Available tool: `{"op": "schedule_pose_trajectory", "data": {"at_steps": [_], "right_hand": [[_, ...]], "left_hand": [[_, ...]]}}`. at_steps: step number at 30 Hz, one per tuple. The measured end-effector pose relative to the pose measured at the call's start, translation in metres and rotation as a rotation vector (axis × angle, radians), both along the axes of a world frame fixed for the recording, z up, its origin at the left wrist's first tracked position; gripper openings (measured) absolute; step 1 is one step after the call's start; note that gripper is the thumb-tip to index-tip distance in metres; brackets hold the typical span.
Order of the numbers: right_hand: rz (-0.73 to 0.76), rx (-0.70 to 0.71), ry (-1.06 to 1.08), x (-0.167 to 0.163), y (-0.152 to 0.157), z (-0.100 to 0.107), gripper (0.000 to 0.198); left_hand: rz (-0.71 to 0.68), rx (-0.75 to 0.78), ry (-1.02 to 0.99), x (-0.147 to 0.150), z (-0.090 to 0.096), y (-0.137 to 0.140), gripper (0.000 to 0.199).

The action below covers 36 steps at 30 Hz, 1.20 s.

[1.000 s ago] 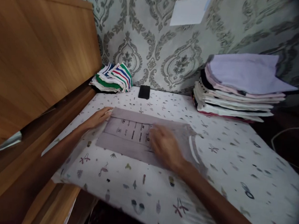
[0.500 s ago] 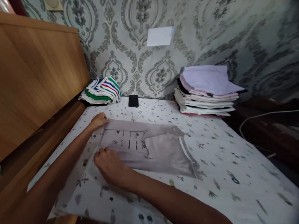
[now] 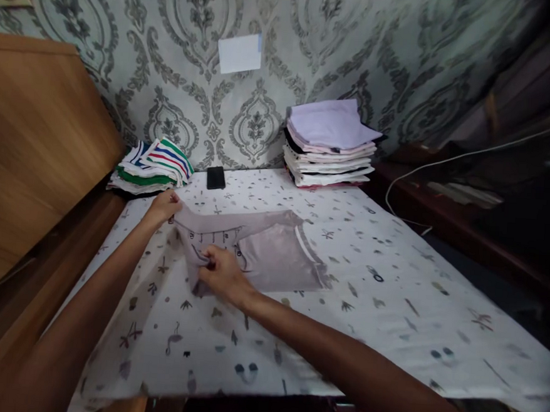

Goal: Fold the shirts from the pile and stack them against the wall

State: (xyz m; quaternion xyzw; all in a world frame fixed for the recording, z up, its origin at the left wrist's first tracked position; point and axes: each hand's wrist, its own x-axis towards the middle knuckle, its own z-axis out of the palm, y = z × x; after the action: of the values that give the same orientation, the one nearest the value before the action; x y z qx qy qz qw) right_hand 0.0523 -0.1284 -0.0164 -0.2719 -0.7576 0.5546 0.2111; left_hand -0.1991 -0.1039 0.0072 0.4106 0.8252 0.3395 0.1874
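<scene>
Left hand: the left hand (image 3: 163, 206) is closed, its fingertips pinching the far left corner of the grey garment (image 3: 276, 250).
Right hand: the right hand (image 3: 223, 274) is closed on the same garment's left end, nearer the person, bunching the fabric between thumb and fingers.
Grey garment: it lies in the middle of the bench (image 3: 316, 353), its left end lifted and creased, dark print showing between the hands, and a white band near its flat right end.
Bench surface: white, with small scattered prints.
Far left: a pile of striped cloths (image 3: 150, 167) sits beside the wooden panel (image 3: 38, 158).
Far edge: a flat black object (image 3: 215, 177) lies near the wall (image 3: 257, 126).
Far right: a stack of folded clothes (image 3: 328, 156), lavender on top.
Wall: a white sheet (image 3: 239, 54) hangs above.
</scene>
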Motion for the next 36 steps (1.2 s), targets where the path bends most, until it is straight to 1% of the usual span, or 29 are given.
{"op": "schedule_pose_trajectory", "data": {"at_steps": [3,5,6,8,10,11,13,15,18,20,22,25,28,30,34,36], "right_hand": [[-0.026,-0.353,0.055,0.031,0.011,-0.008,0.018],[-0.039,-0.542,0.076,0.053,0.016,-0.011,0.016],[-0.049,-0.604,0.089,0.063,0.018,-0.012,0.015],[-0.083,-0.681,0.110,0.081,0.022,-0.015,0.014],[-0.097,-0.739,0.108,0.094,0.024,-0.017,0.012],[-0.098,-0.765,0.108,0.099,0.025,-0.017,0.011],[-0.080,-0.803,0.122,0.104,0.027,-0.019,0.010],[-0.064,-0.829,0.132,0.107,0.029,-0.019,0.011],[-0.057,-0.857,0.124,0.107,0.032,-0.020,0.014],[-0.036,-0.874,0.130,0.108,0.034,-0.021,0.014],[-0.010,-0.883,0.140,0.108,0.035,-0.022,0.015],[-0.020,-0.876,0.135,0.108,0.034,-0.023,0.019],[-0.062,-0.859,0.126,0.108,0.031,-0.023,0.030],[-0.070,-0.852,0.119,0.108,0.030,-0.023,0.034],[-0.045,-0.845,0.079,0.106,0.032,-0.026,0.030],[-0.036,-0.846,0.075,0.105,0.033,-0.028,0.029]], "left_hand": [[-0.071,0.121,-0.068,0.031,0.014,0.019,0.034],[-0.152,0.159,-0.132,0.054,0.020,0.034,0.040],[-0.184,0.142,-0.167,0.066,0.022,0.042,0.039],[-0.223,0.058,-0.222,0.088,0.020,0.058,0.029],[-0.238,-0.028,-0.259,0.106,0.013,0.072,0.014],[-0.244,-0.061,-0.266,0.113,0.008,0.079,0.010],[-0.255,-0.121,-0.270,0.123,-0.003,0.088,0.016],[-0.261,-0.171,-0.270,0.128,-0.011,0.093,0.025],[-0.270,-0.207,-0.261,0.125,-0.015,0.096,0.034],[-0.287,-0.217,-0.251,0.121,-0.015,0.095,0.031],[-0.317,-0.221,-0.236,0.117,-0.013,0.095,0.023],[-0.352,-0.210,-0.195,0.113,-0.015,0.096,0.016],[-0.358,-0.172,-0.131,0.113,-0.024,0.100,0.009],[-0.349,-0.135,-0.082,0.114,-0.033,0.104,0.008],[-0.332,-0.064,0.014,0.112,-0.048,0.106,0.003],[-0.331,-0.035,0.053,0.110,-0.053,0.103,0.009]]}}
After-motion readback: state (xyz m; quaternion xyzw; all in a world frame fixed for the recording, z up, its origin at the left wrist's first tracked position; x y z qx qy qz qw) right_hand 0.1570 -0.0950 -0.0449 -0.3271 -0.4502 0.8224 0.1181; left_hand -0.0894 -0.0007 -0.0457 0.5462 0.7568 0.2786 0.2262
